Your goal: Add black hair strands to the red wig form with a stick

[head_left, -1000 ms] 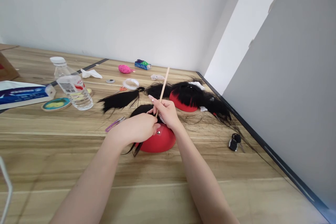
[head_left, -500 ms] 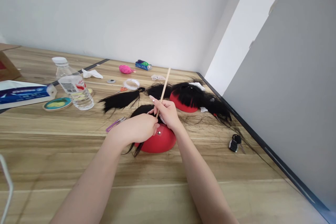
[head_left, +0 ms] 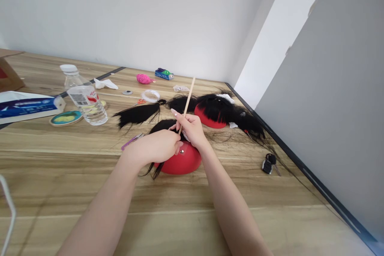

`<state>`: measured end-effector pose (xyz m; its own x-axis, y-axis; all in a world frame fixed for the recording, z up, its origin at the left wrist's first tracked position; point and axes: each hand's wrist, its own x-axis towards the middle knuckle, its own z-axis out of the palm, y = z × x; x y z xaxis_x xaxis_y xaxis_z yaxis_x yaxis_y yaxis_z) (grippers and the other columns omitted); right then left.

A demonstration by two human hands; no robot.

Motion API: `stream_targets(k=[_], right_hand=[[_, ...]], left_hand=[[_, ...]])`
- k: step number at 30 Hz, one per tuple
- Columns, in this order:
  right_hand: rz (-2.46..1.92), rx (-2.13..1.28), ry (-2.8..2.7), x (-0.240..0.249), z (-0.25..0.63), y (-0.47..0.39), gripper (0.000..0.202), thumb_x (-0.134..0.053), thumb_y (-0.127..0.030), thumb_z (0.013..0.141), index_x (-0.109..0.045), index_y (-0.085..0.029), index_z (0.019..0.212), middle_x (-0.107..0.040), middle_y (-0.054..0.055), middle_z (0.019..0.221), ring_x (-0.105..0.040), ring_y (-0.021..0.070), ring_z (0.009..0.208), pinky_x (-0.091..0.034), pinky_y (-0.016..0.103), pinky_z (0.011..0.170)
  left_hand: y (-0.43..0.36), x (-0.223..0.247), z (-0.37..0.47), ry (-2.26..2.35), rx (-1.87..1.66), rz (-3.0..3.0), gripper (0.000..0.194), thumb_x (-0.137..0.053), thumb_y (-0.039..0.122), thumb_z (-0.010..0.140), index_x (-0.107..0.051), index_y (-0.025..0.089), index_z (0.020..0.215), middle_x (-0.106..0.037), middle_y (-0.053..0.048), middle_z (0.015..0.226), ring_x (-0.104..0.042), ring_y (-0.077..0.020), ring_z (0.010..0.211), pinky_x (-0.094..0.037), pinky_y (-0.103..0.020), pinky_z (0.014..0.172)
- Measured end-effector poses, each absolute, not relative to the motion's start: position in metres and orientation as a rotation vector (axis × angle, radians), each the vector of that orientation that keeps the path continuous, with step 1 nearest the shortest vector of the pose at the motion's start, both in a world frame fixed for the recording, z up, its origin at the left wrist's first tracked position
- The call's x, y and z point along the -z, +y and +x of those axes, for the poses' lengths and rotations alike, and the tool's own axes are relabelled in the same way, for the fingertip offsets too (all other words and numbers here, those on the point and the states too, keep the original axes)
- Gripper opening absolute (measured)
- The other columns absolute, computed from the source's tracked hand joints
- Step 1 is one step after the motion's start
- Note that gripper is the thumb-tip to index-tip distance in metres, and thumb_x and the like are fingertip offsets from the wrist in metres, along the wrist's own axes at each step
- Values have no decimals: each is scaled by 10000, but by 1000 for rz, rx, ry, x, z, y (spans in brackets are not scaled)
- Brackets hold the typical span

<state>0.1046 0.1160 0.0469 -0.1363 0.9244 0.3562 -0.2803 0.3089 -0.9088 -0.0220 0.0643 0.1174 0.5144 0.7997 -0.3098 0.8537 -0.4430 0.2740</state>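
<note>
My right hand [head_left: 192, 128] is closed around a thin wooden stick [head_left: 189, 98], which stands up slantwise with its lower end between my hands. My left hand [head_left: 166, 144] meets the right at the stick's foot. Its fingers are bent and pressed together, and what they pinch is hidden. Both hands are over a red dome [head_left: 183, 164] with a small shiny stud on its front. Black hair [head_left: 162, 125] covers the dome's far side, and loose strands hang at its left.
Behind stands a second red dome [head_left: 210, 120] with black hair. A tied hair bundle [head_left: 139, 115], purple-handled scissors [head_left: 132, 141], a clear tape ring [head_left: 150, 96] and a water bottle [head_left: 90, 104] lie or stand leftward. Keys [head_left: 268, 164] rest at right, near the grey partition [head_left: 336, 88].
</note>
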Motion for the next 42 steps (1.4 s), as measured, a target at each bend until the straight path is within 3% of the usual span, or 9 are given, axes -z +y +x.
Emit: stream_targets(k=[11, 20, 42], right_hand=[[-681, -1196, -1284, -48, 105, 116, 439, -700, -476, 753, -548, -185, 461, -507, -32, 463, -631, 141, 529, -514, 255, 571], [-692, -1147, -1311, -49, 105, 114, 446, -698, -467, 763, -539, -183, 458, -506, -35, 457, -636, 140, 524, -497, 243, 567], [-766, -1138, -1315, -55, 104, 109, 466, -695, -513, 743, -523, -187, 459, -474, -39, 441, -641, 151, 530, -479, 241, 564]], left_hand=[[65, -115, -22, 1386, 179, 2383, 338, -331, 259, 891, -641, 169, 794, -708, -89, 821, -631, -197, 669, -387, -296, 579], [61, -120, -17, 1444, 177, 2410, 391, -362, 388, 917, -677, 156, 906, -695, -117, 924, -634, -216, 698, -411, -306, 608], [64, -113, -21, 1429, 135, 2410, 404, -384, 438, 911, -682, 168, 946, -683, -121, 927, -633, -237, 729, -445, -342, 654]])
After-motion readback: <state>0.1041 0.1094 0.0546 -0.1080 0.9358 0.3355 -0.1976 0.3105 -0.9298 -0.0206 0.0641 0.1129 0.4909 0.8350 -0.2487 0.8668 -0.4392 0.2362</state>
